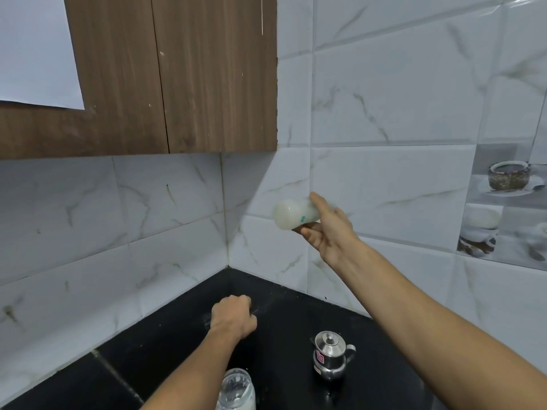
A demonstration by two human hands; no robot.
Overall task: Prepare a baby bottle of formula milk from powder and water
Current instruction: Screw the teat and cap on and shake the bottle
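Baby bottle (296, 214) of milky formula, blurred, gripped sideways in right hand (328, 232) fingers above steel kettle (331, 355); left hand (232, 316) fisted. Risk: slipping, leaking.

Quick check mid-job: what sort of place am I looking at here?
Most likely a home kitchen corner: a black stone countertop meets white marble-patterned wall tiles, a brown wooden wall cabinet hangs above, and a small lidded steel kettle stands on the counter.
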